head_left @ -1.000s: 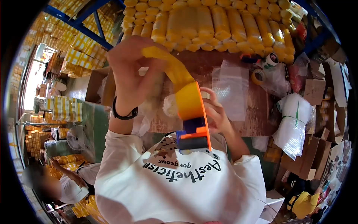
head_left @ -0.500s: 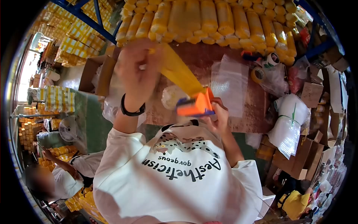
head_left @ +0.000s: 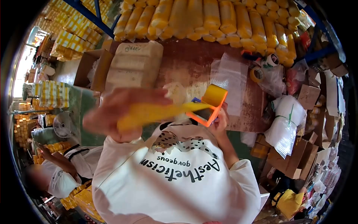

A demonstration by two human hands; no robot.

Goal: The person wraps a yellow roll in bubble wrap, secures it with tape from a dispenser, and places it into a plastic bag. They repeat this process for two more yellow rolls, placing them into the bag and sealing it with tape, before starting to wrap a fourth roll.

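An orange tape dispenser (head_left: 208,108) with a roll of yellow tape is held by my right hand (head_left: 220,118), its fingers wrapped round the handle side. From the dispenser a strip of yellow tape (head_left: 160,112) stretches left to my left hand (head_left: 119,110), which is blurred but closed on the strip's end. Beyond my left hand, a white wrapped package (head_left: 135,61) with dark writing lies on the reddish-brown table (head_left: 179,56). A clear round plastic item (head_left: 174,91) lies just behind the tape.
Yellow-wrapped rolls (head_left: 186,16) are stacked along the table's far edge. Bubble-wrap sheets (head_left: 228,82), a tape roll (head_left: 257,74) and plastic bags lie to the right. An open cardboard box (head_left: 102,71) stands left. Two other people are at lower left and lower right.
My left hand has moved down toward my body, drawing the tape strip lower and uncovering the white package. The dispenser has turned in my right hand.
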